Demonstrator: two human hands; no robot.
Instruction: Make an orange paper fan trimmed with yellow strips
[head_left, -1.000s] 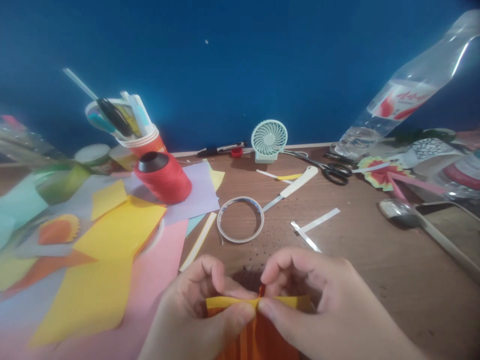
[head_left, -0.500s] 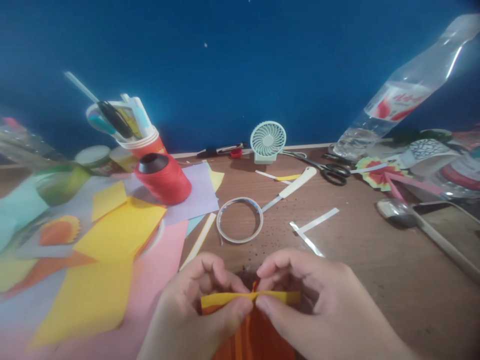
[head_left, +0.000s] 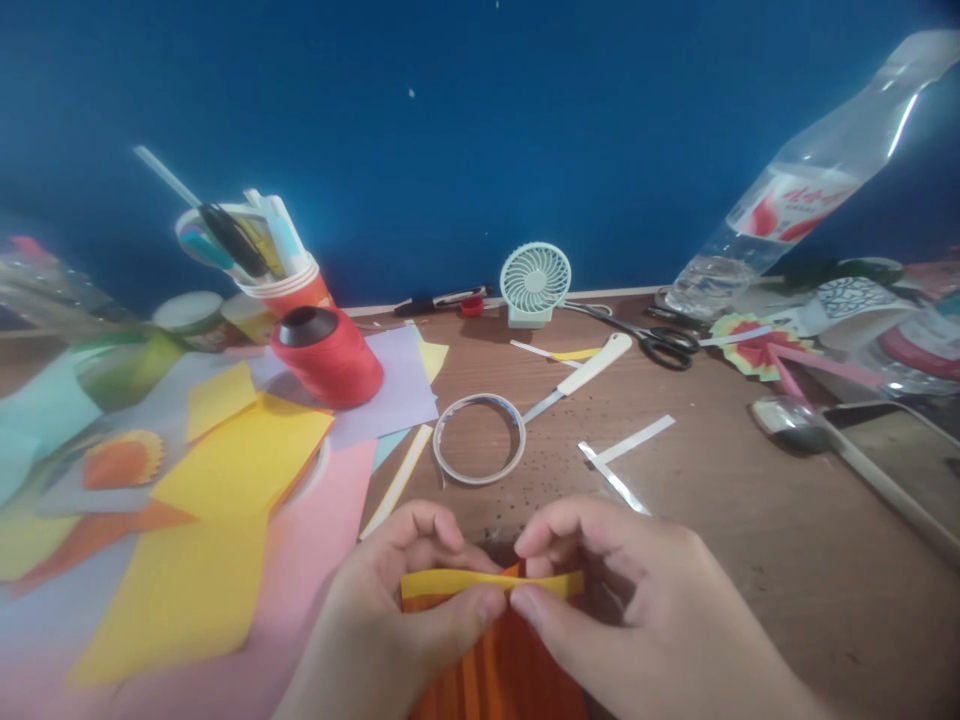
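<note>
Head view: yellow strip (head_left: 491, 581) between hands (head_left: 397, 625) (head_left: 630, 610)

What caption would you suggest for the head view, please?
Left hand and right hand pinch a yellow paper strip over pleated orange paper at a wooden desk.

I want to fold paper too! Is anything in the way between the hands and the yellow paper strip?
No, nothing visible is. The left hand and the right hand both pinch the yellow strip directly, over the orange pleated paper. The tape ring lies farther off on the table, apart from them.
</note>
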